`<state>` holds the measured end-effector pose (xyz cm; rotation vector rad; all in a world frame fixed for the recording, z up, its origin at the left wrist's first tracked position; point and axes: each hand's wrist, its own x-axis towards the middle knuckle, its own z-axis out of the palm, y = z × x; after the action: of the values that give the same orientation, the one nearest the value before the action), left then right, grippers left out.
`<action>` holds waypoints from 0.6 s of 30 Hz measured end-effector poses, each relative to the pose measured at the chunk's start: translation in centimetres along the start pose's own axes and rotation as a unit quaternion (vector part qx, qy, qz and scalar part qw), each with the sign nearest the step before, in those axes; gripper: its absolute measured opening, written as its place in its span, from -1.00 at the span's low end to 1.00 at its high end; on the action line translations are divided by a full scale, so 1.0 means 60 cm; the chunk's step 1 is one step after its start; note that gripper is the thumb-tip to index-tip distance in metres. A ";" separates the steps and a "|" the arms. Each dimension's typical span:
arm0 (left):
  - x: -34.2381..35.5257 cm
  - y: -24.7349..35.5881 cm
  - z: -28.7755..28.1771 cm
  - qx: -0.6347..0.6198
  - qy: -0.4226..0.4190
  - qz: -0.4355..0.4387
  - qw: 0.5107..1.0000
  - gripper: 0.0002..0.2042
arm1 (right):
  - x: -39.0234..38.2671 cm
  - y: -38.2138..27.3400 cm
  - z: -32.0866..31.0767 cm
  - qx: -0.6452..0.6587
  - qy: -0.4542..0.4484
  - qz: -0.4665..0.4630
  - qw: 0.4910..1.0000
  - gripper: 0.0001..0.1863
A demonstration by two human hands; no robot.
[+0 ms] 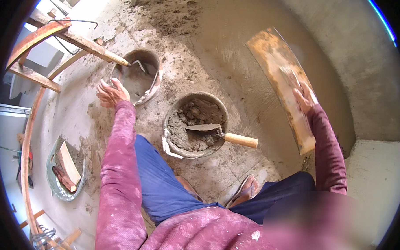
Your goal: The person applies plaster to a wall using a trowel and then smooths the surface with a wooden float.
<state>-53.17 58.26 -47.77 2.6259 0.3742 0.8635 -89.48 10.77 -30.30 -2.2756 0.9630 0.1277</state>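
Note:
My right hand [305,97] grips the handle of a long wooden plastering float [279,61], which lies against the wet mortar surface [237,69] at the right. My left hand [113,93] is held out beside the rim of a bucket of greyish water [137,84], its fingers stretched and holding nothing that I can see. A tool with a wooden handle [117,57] leans over that bucket's far rim, its metal end inside. Between my arms stands a bucket of mortar [227,119]. A pointing trowel [240,140] rests across it, blade on the mortar.
A wooden frame [33,106] with bent wire stands along the left. Near it, a shallow tub [57,188] holds wood pieces. Crumbled mortar [162,13] litters the far floor. A grey wall [348,51] bounds the right side. My sandalled feet [246,188] are close to the mortar bucket.

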 end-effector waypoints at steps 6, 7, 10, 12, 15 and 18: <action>-0.024 0.054 -0.002 -0.118 -0.058 -0.072 0.989 -0.38 | 0.096 -0.130 0.026 -0.054 0.038 -0.030 0.997 -0.40; -0.024 0.055 -0.005 -0.133 -0.046 -0.072 0.987 -0.37 | 0.115 -0.126 0.038 -0.071 0.004 -0.074 0.995 -0.37; -0.020 0.032 -0.011 -0.160 -0.030 -0.044 0.986 -0.34 | 0.123 -0.113 0.183 -0.181 0.075 -0.141 0.970 -0.32; -0.019 0.037 -0.012 -0.180 -0.020 0.015 0.983 -0.30 | 0.190 -0.052 0.218 -0.302 0.057 -0.243 0.920 -0.35; -0.029 0.022 -0.025 -0.151 -0.071 0.103 0.981 -0.27 | 0.250 -0.064 0.268 -0.027 -0.052 -0.241 0.969 -0.45; -0.041 0.017 -0.001 -0.141 -0.069 0.116 0.981 -0.23 | 0.314 -0.071 0.322 -0.033 -0.061 -0.239 0.969 -0.50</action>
<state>-54.99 56.47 -48.57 2.4734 -0.0886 0.7365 -69.94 13.21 -49.26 -2.4601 0.3327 0.0896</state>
